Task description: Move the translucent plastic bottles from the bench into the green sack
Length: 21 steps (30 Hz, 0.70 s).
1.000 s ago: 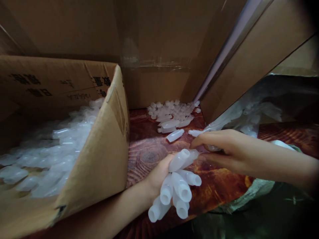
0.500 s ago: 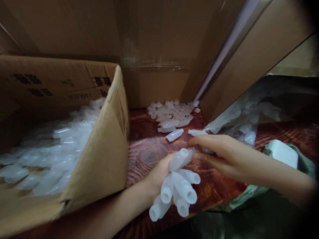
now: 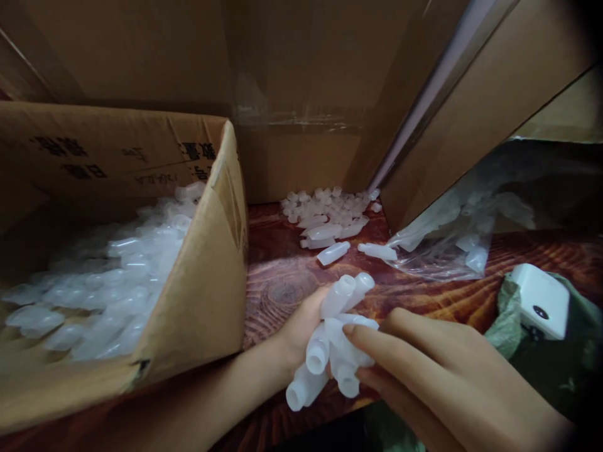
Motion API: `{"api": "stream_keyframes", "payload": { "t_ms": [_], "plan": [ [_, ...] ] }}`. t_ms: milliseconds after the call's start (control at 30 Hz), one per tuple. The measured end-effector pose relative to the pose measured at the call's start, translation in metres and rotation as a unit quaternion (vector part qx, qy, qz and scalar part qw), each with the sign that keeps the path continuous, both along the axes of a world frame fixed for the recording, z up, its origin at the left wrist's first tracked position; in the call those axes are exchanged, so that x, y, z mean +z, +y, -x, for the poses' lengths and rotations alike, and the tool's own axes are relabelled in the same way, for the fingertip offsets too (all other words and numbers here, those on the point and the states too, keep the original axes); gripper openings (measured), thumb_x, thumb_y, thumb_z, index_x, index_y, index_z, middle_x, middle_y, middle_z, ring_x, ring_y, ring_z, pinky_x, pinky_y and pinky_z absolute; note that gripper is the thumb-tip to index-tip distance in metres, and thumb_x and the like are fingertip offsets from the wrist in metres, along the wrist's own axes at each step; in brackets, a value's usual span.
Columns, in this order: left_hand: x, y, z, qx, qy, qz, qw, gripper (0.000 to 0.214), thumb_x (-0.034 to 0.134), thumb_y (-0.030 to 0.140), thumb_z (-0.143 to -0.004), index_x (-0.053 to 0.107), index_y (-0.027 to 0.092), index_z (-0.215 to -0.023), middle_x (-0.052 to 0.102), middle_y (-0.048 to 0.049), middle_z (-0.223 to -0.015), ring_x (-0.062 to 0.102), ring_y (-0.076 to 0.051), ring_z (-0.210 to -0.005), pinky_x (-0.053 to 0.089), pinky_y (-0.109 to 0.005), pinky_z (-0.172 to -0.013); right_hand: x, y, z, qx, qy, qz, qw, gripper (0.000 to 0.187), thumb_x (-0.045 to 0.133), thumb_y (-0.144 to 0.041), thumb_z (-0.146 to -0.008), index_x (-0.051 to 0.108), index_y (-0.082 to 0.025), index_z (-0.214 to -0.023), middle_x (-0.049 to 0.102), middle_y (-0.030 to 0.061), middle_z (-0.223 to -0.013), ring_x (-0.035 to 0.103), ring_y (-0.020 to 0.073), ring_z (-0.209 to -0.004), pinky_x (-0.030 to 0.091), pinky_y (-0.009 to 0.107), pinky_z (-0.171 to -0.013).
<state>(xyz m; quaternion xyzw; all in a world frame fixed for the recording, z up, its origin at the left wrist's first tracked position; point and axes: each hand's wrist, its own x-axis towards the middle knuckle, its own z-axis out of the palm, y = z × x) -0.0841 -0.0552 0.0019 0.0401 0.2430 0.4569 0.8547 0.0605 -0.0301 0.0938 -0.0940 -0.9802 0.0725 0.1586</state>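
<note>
A bunch of small, translucent white plastic bottles (image 3: 336, 298) is gripped in my left hand (image 3: 301, 326), their open necks fanning toward me and upward. Most of that hand's fingers are hidden behind the bottles. My right hand (image 3: 433, 370) reaches in from the right, its fingers closed about a bottle on the right side of the bunch and partly covering it. Just beyond my hands, loose bottles (image 3: 333, 252) lie on the reddish wood-grain tabletop (image 3: 282, 292).
At left stands an open cardboard box (image 3: 202, 270) holding many similar bottles (image 3: 127, 282). A pile of small translucent pieces (image 3: 330, 204) lies against cardboard at the back. At right are a clear plastic bag (image 3: 438, 263) with bottles inside and a white device (image 3: 544, 304) on green cloth.
My right hand has moved down and toward me, from behind the bunch to its right front side. The left hand keeps its hold on the bottles. The view has shifted slightly.
</note>
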Motion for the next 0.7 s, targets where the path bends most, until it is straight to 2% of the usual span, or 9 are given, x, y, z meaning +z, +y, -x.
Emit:
{"api": "stream_keyframes", "payload": {
  "t_ms": [100,200,300,467,600,700],
  "plan": [
    [0.006,-0.001,0.0,0.05,-0.047,0.055,0.996,0.047,0.026,0.041,-0.096,0.048,0.016,-0.063,0.047,-0.0002,-0.055,0.045,-0.01,-0.05,0.031,-0.022,-0.051,-0.007,0.003,0.002,-0.001,-0.02,0.01,1.0,0.021,0.041,-0.015,-0.097,0.052,-0.016,-0.115,0.048,0.0005,-0.075,0.045,0.0145,-0.06,0.028,0.027,-0.05],
    [0.007,-0.002,-0.001,0.057,-0.053,0.068,0.995,0.049,0.028,0.045,-0.096,0.052,0.015,-0.065,0.049,0.0006,-0.055,0.049,-0.011,-0.051,0.034,-0.022,-0.055,-0.011,0.006,0.002,0.012,-0.032,0.028,0.999,0.03,0.04,-0.006,-0.09,0.052,-0.017,-0.115,0.05,0.0018,-0.079,0.045,0.0147,-0.063,0.03,0.026,-0.052],
    [0.004,-0.002,-0.002,0.071,-0.05,0.076,0.993,0.052,0.026,0.047,-0.097,0.055,0.014,-0.071,0.054,0.0,-0.056,0.051,-0.012,-0.05,0.034,-0.023,-0.055,-0.013,0.008,0.004,-0.01,-0.04,0.036,0.998,0.034,0.039,-0.004,-0.089,0.052,-0.019,-0.116,0.052,0.003,-0.082,0.047,0.0144,-0.064,0.033,0.025,-0.053],
    [-0.003,-0.003,-0.001,0.081,-0.087,0.059,0.991,0.05,0.031,0.048,-0.096,0.057,0.014,-0.07,0.058,-0.001,-0.057,0.056,-0.013,-0.053,0.036,-0.022,-0.054,-0.014,0.008,0.009,-0.002,-0.028,-0.011,1.0,0.038,0.035,0.0,-0.086,0.055,-0.015,-0.114,0.056,0.0052,-0.085,0.05,0.0155,-0.066,0.035,0.025,-0.055],
    [-0.004,-0.003,0.0,0.079,-0.104,0.084,0.988,0.051,0.033,0.052,-0.095,0.055,0.014,-0.068,0.056,-0.0009,-0.056,0.055,-0.012,-0.051,0.036,-0.021,-0.052,-0.014,0.007,0.007,0.009,-0.036,-0.064,0.997,0.039,0.033,-0.001,-0.087,0.054,-0.012,-0.118,0.056,0.0059,-0.084,0.049,0.0166,-0.063,0.033,0.028,-0.054],
    [-0.003,-0.004,-0.001,0.076,-0.107,0.091,0.987,0.05,0.037,0.054,-0.094,0.057,0.013,-0.073,0.057,-0.0022,-0.059,0.056,-0.013,-0.052,0.038,-0.021,-0.052,-0.016,0.005,0.003,0.011,-0.037,-0.075,0.996,0.038,0.033,-0.003,-0.09,0.053,-0.013,-0.12,0.057,0.006,-0.085,0.05,0.0169,-0.063,0.034,0.028,-0.054]
  ]
}}
